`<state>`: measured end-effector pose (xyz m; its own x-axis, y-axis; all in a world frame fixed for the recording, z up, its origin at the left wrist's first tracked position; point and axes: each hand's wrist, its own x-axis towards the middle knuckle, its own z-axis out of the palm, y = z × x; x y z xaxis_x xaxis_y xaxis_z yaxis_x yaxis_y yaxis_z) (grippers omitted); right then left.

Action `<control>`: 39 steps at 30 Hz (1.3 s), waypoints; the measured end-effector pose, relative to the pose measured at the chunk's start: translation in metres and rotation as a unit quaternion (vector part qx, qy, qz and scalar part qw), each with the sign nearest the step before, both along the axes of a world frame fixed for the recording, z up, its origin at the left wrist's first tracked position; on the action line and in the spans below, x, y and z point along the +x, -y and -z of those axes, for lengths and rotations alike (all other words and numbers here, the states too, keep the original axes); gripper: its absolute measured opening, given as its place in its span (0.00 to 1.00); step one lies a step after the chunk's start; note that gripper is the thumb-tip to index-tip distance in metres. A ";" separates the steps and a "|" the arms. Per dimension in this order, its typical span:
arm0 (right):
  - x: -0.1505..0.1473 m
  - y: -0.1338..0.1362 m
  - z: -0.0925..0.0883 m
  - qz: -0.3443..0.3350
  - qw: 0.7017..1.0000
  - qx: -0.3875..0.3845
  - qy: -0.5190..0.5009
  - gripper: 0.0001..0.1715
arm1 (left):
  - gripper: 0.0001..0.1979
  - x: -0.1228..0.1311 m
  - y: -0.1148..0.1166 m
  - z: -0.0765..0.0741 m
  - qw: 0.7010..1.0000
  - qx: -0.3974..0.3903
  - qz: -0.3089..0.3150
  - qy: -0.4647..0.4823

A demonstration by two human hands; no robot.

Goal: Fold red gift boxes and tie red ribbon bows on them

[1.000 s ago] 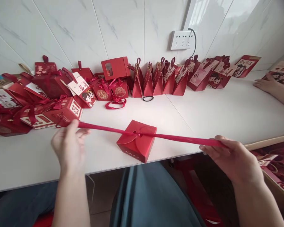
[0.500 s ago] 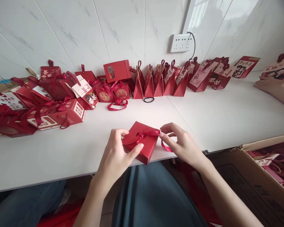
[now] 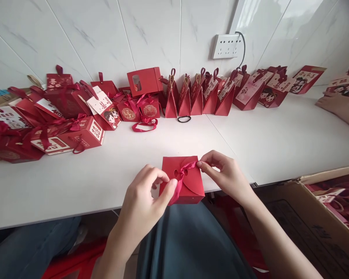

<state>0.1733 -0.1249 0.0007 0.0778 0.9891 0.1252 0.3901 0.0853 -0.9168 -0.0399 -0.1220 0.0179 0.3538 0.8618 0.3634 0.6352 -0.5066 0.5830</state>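
A flat red gift box [image 3: 167, 164] lies at the table's front edge, its curved flap closed and two small holes in its top. A dark pink satin ribbon [image 3: 189, 166] runs through the holes and is knotted or crossed in the middle. My left hand [image 3: 149, 190] is closed at the box's left side, thumb and index finger pinching one ribbon tail that hangs toward the front. My right hand [image 3: 222, 170] pinches the other tail beside the top right corner. The tips of some fingers are hidden.
Red gift boxes [image 3: 66, 135] are piled at the left; a row of upright triangular boxes [image 3: 171, 102] stands along the wall. A black hair tie [image 3: 184, 119] lies before them. At right are a cardboard carton [image 3: 293, 217] and another person's hand [image 3: 331, 101] on a printed box.
The box has turned so its front edge faces me squarely. My left hand has gone from holding the box's side to pinching a ribbon tail; my right hand keeps its tail.
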 end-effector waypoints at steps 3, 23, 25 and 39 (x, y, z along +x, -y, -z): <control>-0.002 0.000 -0.003 -0.002 1.000 0.014 0.001 0.14 | 0.06 0.002 -0.007 -0.001 0.999 0.034 0.017 -0.005; -0.002 -0.026 -0.026 -0.014 0.992 0.126 0.030 0.05 | 0.05 0.014 0.007 -0.001 0.996 0.087 0.017 -0.032; -0.001 -0.029 -0.026 -0.013 0.992 0.123 0.029 0.05 | 0.04 0.015 0.012 0.002 0.993 0.115 0.009 -0.040; -0.009 -0.061 -0.027 -0.033 0.974 0.193 0.111 0.06 | 0.08 0.035 0.037 -0.013 0.970 0.029 0.233 0.064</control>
<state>0.1644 -0.0641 0.0281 -0.0566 0.8667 0.4956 0.5570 0.4394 -0.7048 -0.0046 -0.1585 0.0311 0.6492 0.5958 0.4727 0.2541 -0.7558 0.6035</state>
